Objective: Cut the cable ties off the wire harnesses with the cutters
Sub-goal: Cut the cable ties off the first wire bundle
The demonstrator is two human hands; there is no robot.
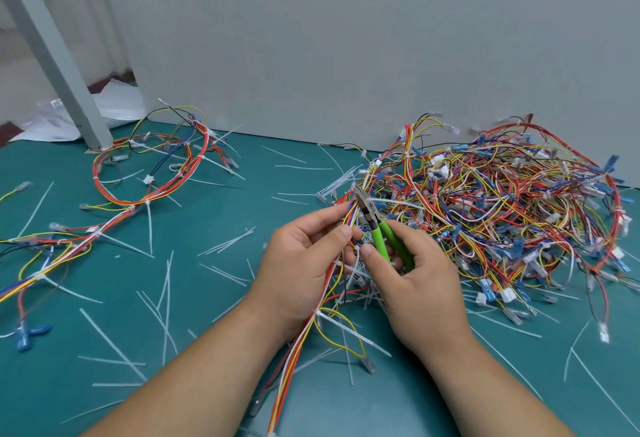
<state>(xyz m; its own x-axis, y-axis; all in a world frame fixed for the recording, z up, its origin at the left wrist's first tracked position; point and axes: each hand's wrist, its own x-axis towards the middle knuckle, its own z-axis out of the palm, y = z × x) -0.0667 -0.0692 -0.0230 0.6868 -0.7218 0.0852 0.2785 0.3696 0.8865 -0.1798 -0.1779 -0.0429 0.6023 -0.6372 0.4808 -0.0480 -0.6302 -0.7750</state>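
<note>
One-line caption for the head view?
Left hand holds a wire harness while right hand sets green-handled cutters at a cable tie.

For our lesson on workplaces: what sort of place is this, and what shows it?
Probably a wiring workshop bench: a heap of wire harnesses, cable ties strewn over the green mat, and cutters in the right hand.

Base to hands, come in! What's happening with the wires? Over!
Left hand grips wire harness. Right hand grips green cutters, jaws at a white cable tie. Tangled harness pile crowds close on the right. Over.
</note>
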